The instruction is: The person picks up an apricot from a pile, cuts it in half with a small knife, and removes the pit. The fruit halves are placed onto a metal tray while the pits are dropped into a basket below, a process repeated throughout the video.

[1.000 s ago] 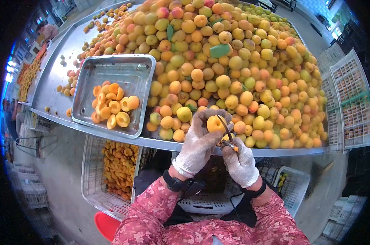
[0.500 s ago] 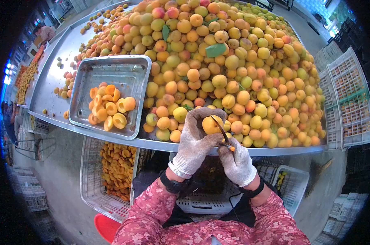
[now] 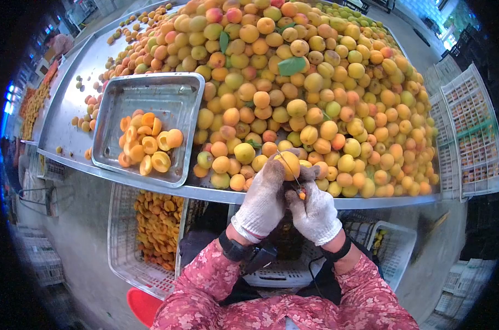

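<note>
My left hand point(image 3: 264, 197), in a soiled white glove, is closed around a yellow-orange apricot point(image 3: 287, 165) at the table's front edge. My right hand point(image 3: 312, 206), gloved too, grips a small knife with an orange part point(image 3: 301, 194); its thin blade lies against the fruit. Behind both hands rises a large heap of whole apricots point(image 3: 326, 99). To the left a metal tray point(image 3: 178, 177) holds several halved apricots point(image 3: 149, 145).
Below the table edge point(image 3: 216, 195), a white crate point(image 3: 117, 242) of apricot halves stands at the left and another crate point(image 3: 406, 247) at the right. Stacked crates point(image 3: 475, 126) stand far right. A red object point(image 3: 142, 307) is at lower left. A person point(image 3: 61, 43) is far back left.
The apricot has turned in my left hand. My right hand has moved slightly left and down, and the blade, seen broad and dark before, now looks thin.
</note>
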{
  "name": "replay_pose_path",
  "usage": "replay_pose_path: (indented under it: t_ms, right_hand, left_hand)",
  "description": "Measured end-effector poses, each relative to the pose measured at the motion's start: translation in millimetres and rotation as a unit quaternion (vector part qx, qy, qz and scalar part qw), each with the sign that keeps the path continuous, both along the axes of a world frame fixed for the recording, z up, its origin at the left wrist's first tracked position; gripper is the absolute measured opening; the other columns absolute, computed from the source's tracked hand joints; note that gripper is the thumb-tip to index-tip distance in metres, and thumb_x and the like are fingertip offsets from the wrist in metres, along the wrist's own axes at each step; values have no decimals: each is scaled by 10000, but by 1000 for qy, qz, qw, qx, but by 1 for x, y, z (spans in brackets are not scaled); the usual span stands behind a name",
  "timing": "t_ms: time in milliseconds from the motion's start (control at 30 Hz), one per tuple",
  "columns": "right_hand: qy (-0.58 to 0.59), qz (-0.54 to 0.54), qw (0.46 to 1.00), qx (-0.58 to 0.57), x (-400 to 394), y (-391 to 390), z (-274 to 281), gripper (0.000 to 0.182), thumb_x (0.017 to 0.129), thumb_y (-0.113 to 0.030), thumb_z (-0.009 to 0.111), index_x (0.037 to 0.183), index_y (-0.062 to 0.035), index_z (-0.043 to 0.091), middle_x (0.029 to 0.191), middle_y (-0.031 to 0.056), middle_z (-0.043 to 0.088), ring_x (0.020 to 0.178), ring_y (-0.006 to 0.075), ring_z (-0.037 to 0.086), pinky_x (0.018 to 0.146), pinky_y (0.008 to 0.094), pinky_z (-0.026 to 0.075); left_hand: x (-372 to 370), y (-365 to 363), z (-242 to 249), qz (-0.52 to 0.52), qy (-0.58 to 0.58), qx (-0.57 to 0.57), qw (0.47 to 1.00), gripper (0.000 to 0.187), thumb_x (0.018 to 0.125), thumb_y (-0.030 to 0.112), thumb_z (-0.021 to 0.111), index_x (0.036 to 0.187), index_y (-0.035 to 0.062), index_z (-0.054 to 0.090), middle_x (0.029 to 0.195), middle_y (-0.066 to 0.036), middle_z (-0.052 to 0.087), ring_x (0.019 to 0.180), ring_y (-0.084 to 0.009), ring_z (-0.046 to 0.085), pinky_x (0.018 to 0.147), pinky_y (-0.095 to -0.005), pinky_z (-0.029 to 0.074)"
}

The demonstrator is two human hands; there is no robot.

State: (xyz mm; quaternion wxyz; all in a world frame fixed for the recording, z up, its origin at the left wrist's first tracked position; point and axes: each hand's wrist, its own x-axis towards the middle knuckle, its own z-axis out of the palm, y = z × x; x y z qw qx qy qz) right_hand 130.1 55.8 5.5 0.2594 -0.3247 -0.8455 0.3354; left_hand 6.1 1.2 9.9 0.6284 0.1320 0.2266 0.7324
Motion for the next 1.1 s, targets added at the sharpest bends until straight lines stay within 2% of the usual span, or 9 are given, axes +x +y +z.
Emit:
replay_pose_path:
  t_ms: [233, 300, 433, 500, 633, 833, 933, 1000, 1100]
  right_hand:
    - [9, 5, 1000, 5, 4, 5, -3, 232, 877, -253, 661, 906, -50, 553, 676, 172, 621, 613, 400, 627, 505, 464, 485]
    - [9, 8, 1000, 4, 4, 6, -3, 235, 877, -255, 663, 903, -49, 552, 667, 171, 615, 611, 401, 626, 503, 461, 483]
    - [-7, 14, 1000, 21, 4, 7, -6, 242, 875, -257, 668, 901, -46, 551, 643, 171, 601, 608, 403, 624, 503, 461, 483]
    - [-14, 12, 999, 37, 1, 6, -2, 242, 872, -255, 670, 903, -46, 552, 641, 173, 600, 610, 402, 626, 505, 461, 485]
    - [-26, 16, 999, 43, 2, 7, 2, 255, 867, -265, 674, 917, -44, 557, 650, 173, 607, 615, 396, 632, 509, 463, 492]
    - [-41, 30, 999, 11, 5, 7, 1, 278, 874, -288, 664, 951, -43, 557, 648, 164, 611, 618, 387, 638, 517, 462, 497]
    - [-31, 17, 999, 16, -1, 4, 7, 286, 882, -289, 659, 985, -46, 549, 648, 158, 611, 616, 387, 637, 518, 461, 498]
    - [-46, 20, 999, 19, 1, 4, 4, 283, 892, -242, 645, 1051, -26, 555, 684, 171, 618, 655, 403, 636, 540, 452, 493]
    - [-48, 20, 998, 21, 1, 5, 5, 276, 897, -240, 640, 1051, -29, 554, 683, 167, 618, 649, 403, 635, 537, 450, 492]
  left_hand:
    - [5, 3, -6, 26, -50, -42, 998, 554, 1001, 448, 450, 1360, 28, 420, 1180, -145, 599, 1117, -224, 576, 978, -349, 461]
    - [4, 4, 1, 71, 42, -56, 995, 558, 995, 453, 462, 1359, 32, 427, 1142, -130, 605, 1074, -211, 583, 954, -351, 471]
    - [-2, 1, -2, 37, 22, -29, 999, 563, 993, 465, 459, 1345, 25, 437, 1143, -123, 607, 1069, -207, 581, 937, -346, 475]
    - [-1, 3, -9, 4, -120, -56, 991, 571, 994, 477, 447, 1331, 16, 445, 1141, -118, 610, 1054, -216, 591, 934, -340, 480]
    - [-1, 3, -6, 10, -162, -55, 985, 561, 1003, 475, 423, 1314, 10, 455, 1122, -114, 612, 1039, -228, 600, 936, -343, 484]
    - [-3, 4, 0, 93, 42, -85, 991, 529, 1021, 443, 397, 1298, 0, 476, 1101, -103, 602, 1026, -217, 602, 908, -355, 501]
    - [-4, 2, -6, 63, 24, -64, 996, 559, 1015, 474, 385, 1297, 2, 481, 1117, -110, 596, 1037, -218, 601, 905, -358, 505]
    - [-1, 1, -8, 23, -160, -64, 985, 593, 1006, 516, 368, 1298, 13, 482, 1118, -116, 594, 1043, -219, 593, 915, -356, 496]
    - [5, 4, -5, 38, -150, -99, 983, 617, 998, 548, 356, 1297, 25, 486, 1123, -117, 592, 1048, -214, 584, 923, -348, 483]
